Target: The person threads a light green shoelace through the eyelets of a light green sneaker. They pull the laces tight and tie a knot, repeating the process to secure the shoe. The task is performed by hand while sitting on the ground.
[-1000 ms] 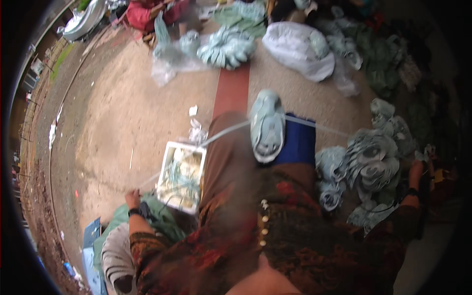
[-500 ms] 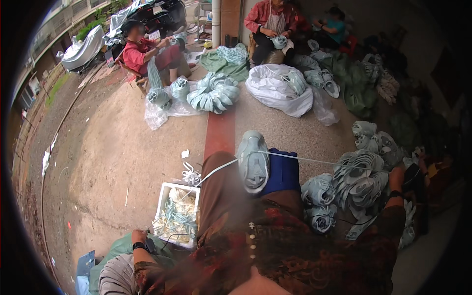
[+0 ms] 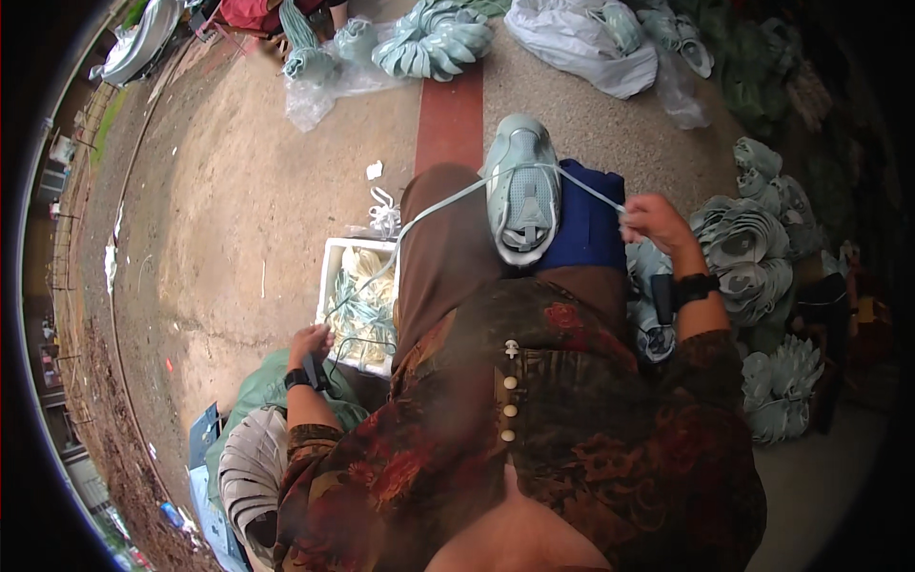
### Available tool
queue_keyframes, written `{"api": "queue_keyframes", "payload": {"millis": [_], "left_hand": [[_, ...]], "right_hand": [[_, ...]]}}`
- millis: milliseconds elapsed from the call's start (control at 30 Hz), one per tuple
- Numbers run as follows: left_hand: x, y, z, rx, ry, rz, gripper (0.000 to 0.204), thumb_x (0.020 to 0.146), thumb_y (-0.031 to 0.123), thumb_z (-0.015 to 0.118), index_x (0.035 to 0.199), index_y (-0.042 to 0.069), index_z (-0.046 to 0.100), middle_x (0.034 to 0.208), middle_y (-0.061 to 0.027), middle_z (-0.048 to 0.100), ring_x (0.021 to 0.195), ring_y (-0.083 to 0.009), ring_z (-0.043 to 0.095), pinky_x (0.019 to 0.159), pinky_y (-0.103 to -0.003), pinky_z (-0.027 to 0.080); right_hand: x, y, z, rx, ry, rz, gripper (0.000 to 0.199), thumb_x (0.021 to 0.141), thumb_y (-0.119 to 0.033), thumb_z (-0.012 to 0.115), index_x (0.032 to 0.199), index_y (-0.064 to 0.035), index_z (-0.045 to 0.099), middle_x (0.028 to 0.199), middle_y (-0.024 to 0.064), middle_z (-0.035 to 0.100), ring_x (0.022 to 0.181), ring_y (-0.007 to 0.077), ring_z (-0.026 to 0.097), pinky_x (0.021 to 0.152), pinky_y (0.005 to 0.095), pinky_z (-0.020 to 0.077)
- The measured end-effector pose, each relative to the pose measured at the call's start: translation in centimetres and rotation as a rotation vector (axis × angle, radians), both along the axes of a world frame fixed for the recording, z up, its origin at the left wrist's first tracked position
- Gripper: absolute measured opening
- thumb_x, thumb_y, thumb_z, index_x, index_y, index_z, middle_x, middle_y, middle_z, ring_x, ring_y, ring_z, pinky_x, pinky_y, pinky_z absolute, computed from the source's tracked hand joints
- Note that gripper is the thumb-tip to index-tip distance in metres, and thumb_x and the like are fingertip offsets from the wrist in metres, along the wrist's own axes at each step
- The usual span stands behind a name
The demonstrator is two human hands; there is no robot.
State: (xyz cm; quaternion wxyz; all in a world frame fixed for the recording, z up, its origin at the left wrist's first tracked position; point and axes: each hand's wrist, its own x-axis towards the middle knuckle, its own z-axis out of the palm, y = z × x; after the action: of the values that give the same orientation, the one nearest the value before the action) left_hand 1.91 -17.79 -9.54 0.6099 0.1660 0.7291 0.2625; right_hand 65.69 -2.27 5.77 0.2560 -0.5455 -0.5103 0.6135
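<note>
A pale blue-green shoe upper (image 3: 521, 191) rests across my thighs with its toe pointing away, partly on a dark blue cloth pad (image 3: 591, 217). A pale shoelace (image 3: 440, 204) crosses the upper near its toe and runs out to both sides. To the right of the upper, my right hand (image 3: 654, 225) is closed in a pinch on one end of the lace. My left hand (image 3: 310, 344) is closed around the other stretch, low on the left beside a white box (image 3: 324, 276) of loose laces.
Stacked shoe uppers (image 3: 739, 234) lie on my right. Across the floor are a ring of uppers (image 3: 434, 40) on clear plastic and a white sack (image 3: 581, 48). Grey uppers (image 3: 253, 467) and green cloth (image 3: 253, 391) sit at my lower left.
My right hand has come in from far right to near the upper, and its lace stretch is shorter. My left hand has risen slightly beside the box. The view has tilted down.
</note>
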Motion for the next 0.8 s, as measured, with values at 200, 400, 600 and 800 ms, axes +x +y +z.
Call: {"api": "queue_keyframes", "payload": {"millis": [200,400,600,800], "left_hand": [[14.4,10.3,8.9,0.493,-0.447,-0.122,0.018,0.09,0.022,0.051,0.084,0.004,0.053,0.065,-0.0048,0.054,0.053,-0.0112,0.049,0.047,-0.021,0.036],[27.2,19.2,12.3,0.499,-0.455,-0.61,0.015,0.084,0.012,0.062,0.096,0.003,0.063,0.096,-0.0039,0.064,0.078,-0.0075,0.057,0.072,-0.024,0.048],[31.0,22.4,11.6,0.562,-0.299,-0.61,0.01,0.084,0.011,0.062,0.079,0.003,0.057,0.092,0.0005,0.06,0.073,-0.0049,0.05,0.068,-0.021,0.043],[30.5,22.0,10.9,0.693,-0.321,-0.561,0.012,0.083,0.011,0.062,0.076,0.003,0.056,0.095,-0.0011,0.059,0.073,-0.0053,0.049,0.069,-0.022,0.043]], "right_hand": [[-7.2,7.1,-4.1,0.401,-0.313,0.08,0.013,0.075,-0.006,0.061,0.066,0.0002,0.054,0.068,0.0069,0.056,0.079,0.0157,0.057,0.075,0.0246,0.0416],[-9.3,9.2,-8.1,0.64,-0.111,-0.201,0.01,0.075,-0.004,0.062,0.069,0.0019,0.056,0.069,0.005,0.05,0.073,0.015,0.053,0.068,0.0296,0.0418],[-10.8,8.5,-7.9,0.795,-0.485,-0.246,0.015,0.072,-0.005,0.064,0.069,0.0006,0.051,0.071,0.0136,0.054,0.072,0.0302,0.056,0.063,0.0371,0.0429],[-11.7,8.5,-7.0,1.004,-0.766,-0.077,0.006,0.074,-0.005,0.055,0.074,-0.0043,0.05,0.07,0.0159,0.056,0.07,0.0371,0.057,0.061,0.0452,0.0461]]}}
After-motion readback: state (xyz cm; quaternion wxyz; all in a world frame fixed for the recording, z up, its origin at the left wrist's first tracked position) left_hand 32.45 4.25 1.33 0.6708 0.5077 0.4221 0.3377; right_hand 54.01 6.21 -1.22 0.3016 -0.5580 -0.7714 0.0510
